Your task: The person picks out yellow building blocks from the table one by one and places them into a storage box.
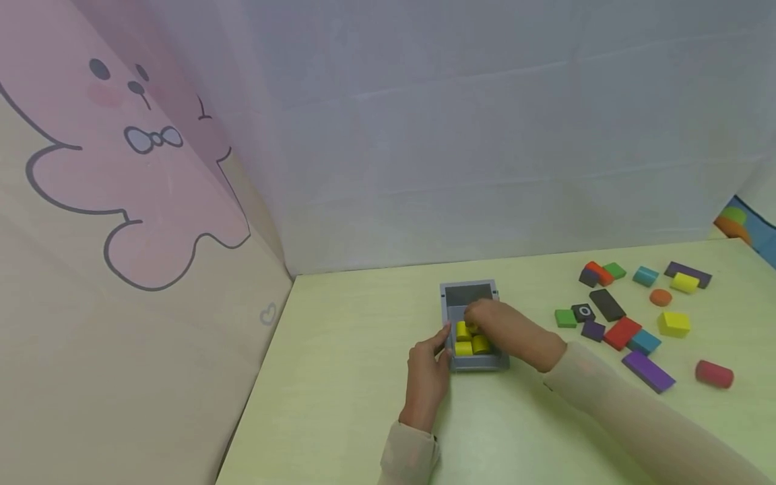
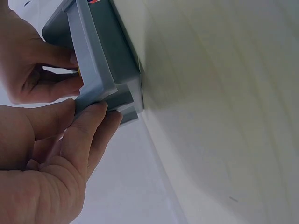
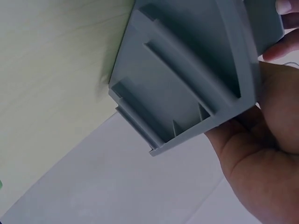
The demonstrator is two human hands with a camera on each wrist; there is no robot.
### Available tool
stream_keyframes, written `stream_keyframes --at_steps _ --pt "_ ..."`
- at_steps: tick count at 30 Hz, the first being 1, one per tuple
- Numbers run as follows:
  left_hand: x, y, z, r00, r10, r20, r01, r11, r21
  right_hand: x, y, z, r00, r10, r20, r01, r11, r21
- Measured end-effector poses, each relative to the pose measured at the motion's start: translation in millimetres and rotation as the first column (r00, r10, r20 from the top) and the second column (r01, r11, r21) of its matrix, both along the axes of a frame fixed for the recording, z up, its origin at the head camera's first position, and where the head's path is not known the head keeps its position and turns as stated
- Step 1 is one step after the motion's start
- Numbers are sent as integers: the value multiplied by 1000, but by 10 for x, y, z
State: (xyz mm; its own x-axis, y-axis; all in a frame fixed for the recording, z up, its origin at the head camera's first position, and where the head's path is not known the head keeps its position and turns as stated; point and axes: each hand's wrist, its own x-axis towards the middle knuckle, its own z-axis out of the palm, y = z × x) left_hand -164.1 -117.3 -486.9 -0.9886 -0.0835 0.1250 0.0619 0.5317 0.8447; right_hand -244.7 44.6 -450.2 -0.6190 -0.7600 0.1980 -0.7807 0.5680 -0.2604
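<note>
A grey plastic bin (image 1: 479,363) stands on the table with several yellow blocks (image 1: 463,348) inside, some of them cylinders. My left hand (image 1: 428,377) holds the bin's left wall; in the left wrist view its thumb and fingers (image 2: 91,126) pinch the rim. Over the right wall reaches my right hand (image 1: 506,330), its fingers bent down into the bin onto a yellow block (image 1: 472,329). Only a sliver of yellow shows between those fingertips in the left wrist view. The bin's ribbed outer side (image 3: 173,88) hides the fingertips from the right wrist view.
Loose blocks lie scattered at the right of the table (image 1: 345,370), among them a purple bar (image 1: 648,371), a dark red cylinder (image 1: 714,374), a yellow block (image 1: 674,325) and a black bar (image 1: 607,304). A pale sheet (image 1: 485,135) hangs along the table's back edge.
</note>
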Motion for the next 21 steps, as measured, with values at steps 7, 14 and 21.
stream_keyframes --at_steps 7,14,21 --pt "-1 1 -13 1000 1 -8 -1 1000 -1 4 -25 -41 1000 11 -11 -12 1000 -15" --pt "-1 -5 -17 1000 -5 -29 5 1000 -8 3 -48 -74 1000 0 -15 0 1000 -3" --pt "-8 -2 -29 1000 -3 -20 3 1000 0 2 -60 -111 1000 -13 -7 14 999 29"
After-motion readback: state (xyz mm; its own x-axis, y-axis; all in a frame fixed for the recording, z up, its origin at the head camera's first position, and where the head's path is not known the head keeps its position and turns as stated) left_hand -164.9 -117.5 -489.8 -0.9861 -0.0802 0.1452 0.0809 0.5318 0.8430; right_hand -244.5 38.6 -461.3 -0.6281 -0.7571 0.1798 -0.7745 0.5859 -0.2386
